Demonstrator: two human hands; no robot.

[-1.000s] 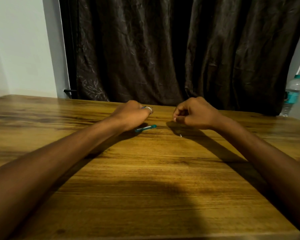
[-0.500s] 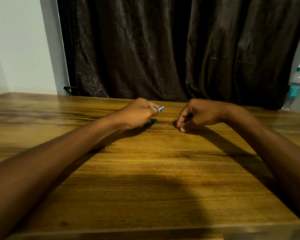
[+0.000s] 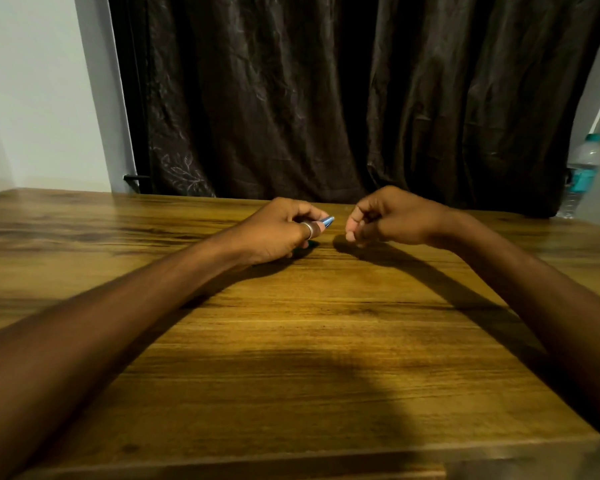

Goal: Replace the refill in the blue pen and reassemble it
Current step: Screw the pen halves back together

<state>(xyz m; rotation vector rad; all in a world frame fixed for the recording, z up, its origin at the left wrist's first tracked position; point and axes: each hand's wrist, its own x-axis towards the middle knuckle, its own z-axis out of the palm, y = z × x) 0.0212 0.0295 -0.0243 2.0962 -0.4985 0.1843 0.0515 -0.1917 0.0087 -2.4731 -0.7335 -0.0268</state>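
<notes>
My left hand (image 3: 281, 232) rests on the wooden table (image 3: 291, 341) and is closed around a blue pen part (image 3: 327, 221), whose shiny pointed end sticks out to the right past a ringed finger. A teal piece (image 3: 310, 243) peeks out on the table under that hand's fingers; most of it is hidden. My right hand (image 3: 392, 218) hovers just to the right, a small gap away. Its fingers are curled, with thumb and fingertips pinched together close above the table. Nothing shows in the pinch; anything there is too small to see.
A clear water bottle (image 3: 582, 174) with a teal label stands at the table's far right edge. A dark curtain (image 3: 326, 98) hangs right behind the table's back edge. My shadow covers the near part of the table.
My left hand has picked the blue pen part up so its tip now points right. My right hand dipped its fingertips to a tiny object on the table, then rose slightly, pinched.
</notes>
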